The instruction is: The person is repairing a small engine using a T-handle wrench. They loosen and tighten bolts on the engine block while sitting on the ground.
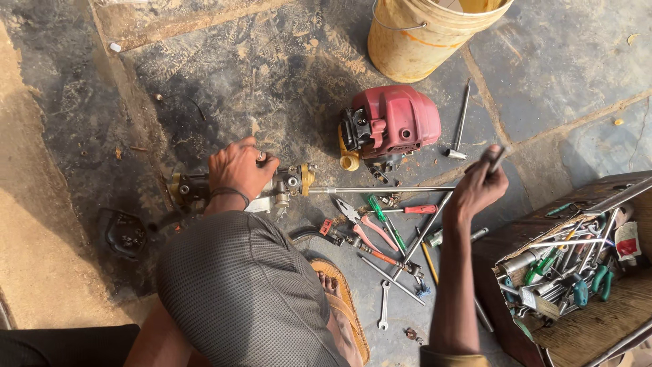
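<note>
a view straight down at a person crouched on a dirty stone floor. nearest the camera is the person's bent knee (244, 292) in grey checked cloth, and beside it a bare foot in a woven sandal (343, 306).

just past the knee, the left hand (238, 170) is closed over the top of a small metal engine part (282, 185) lying on the floor, fingers wrapped down around it. a dark band circles that wrist. a long thin steel rod (380, 189) runs out from the part toward the right.

to the right, the right hand (483, 182) is raised off the floor, its fingers pinched tight around a slim dark tool (496, 160); which kind of tool cannot be made out. it is well apart from the engine part.

between the two arms, loose tools are scattered on the floor: pliers with pink handles (367, 228), a screwdriver with a green handle (379, 211), one with a red handle (419, 209), and a small spanner (384, 306).

at the right edge is an open wooden toolbox (577, 333), crammed with spanners, pliers and screwdrivers.

further off, beyond the rod, sits a red engine cover (397, 122) with black and yellow fittings, and near it a socket wrench (460, 122). farthest away, at the top edge, stands a stained yellow bucket (421, 41) with a wire handle.
</note>
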